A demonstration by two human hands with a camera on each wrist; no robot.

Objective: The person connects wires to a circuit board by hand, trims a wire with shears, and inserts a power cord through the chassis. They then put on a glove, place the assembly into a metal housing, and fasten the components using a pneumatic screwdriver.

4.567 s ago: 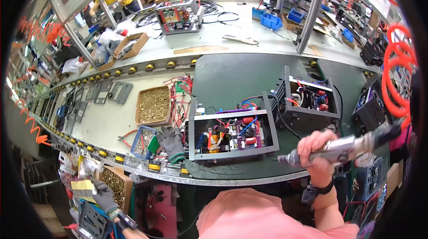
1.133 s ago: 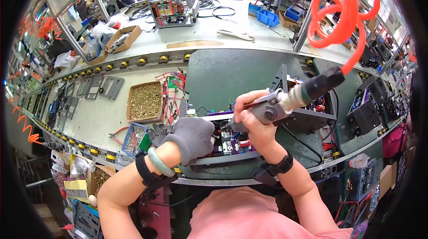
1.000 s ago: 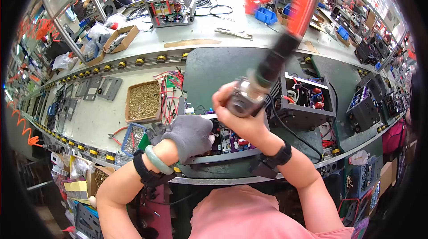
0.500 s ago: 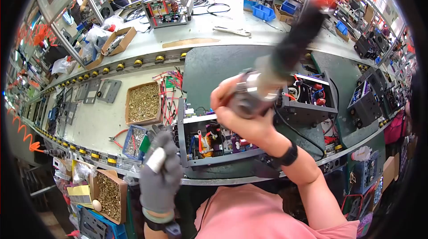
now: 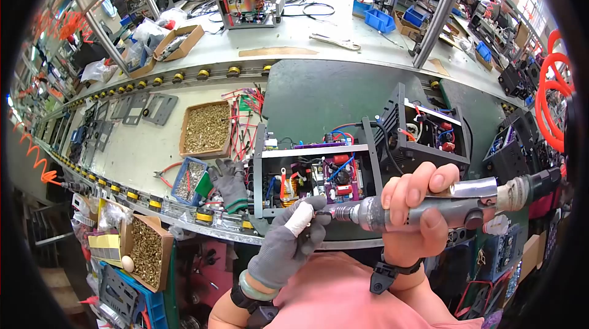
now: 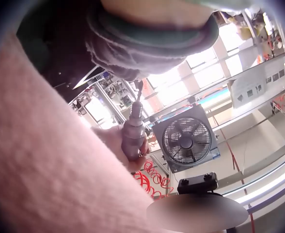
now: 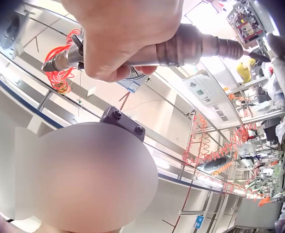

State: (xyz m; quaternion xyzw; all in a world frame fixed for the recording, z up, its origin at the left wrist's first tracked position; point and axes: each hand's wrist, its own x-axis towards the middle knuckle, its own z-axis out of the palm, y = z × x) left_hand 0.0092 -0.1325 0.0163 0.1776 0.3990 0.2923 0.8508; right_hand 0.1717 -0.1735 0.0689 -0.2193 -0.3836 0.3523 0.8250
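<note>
My right hand (image 5: 420, 206) grips an air screwdriver (image 5: 368, 214), held level with its bit pointing left; in the right wrist view its body (image 7: 181, 46) runs through the curled fingers. My left hand (image 5: 285, 252), in a grey glove with one white-wrapped finger (image 5: 300, 217), is at the bit tip, thumb and fingers pinching around a tiny metal piece; whether it is a screw I cannot tell. Both hands are in front of an open dark metal chassis (image 5: 319, 210) filled with circuit boards, red and blue wires and a copper coil. A grey glove (image 5: 232, 188) lies left of the chassis.
A second open chassis (image 5: 423, 160) stands right behind. At left are a blue bin of small screws (image 5: 189, 182), red-handled pliers (image 5: 167, 172) and a carton of brass parts (image 5: 208, 126). Another carton (image 5: 147, 249) sits below the table edge. A red coiled air hose (image 5: 552, 102) hangs right.
The left hand was at the lower-left carton, then over the chassis while the screwdriver pointed down into it. Both hands have since drawn back, and the screwdriver has turned level to meet the left fingers.
</note>
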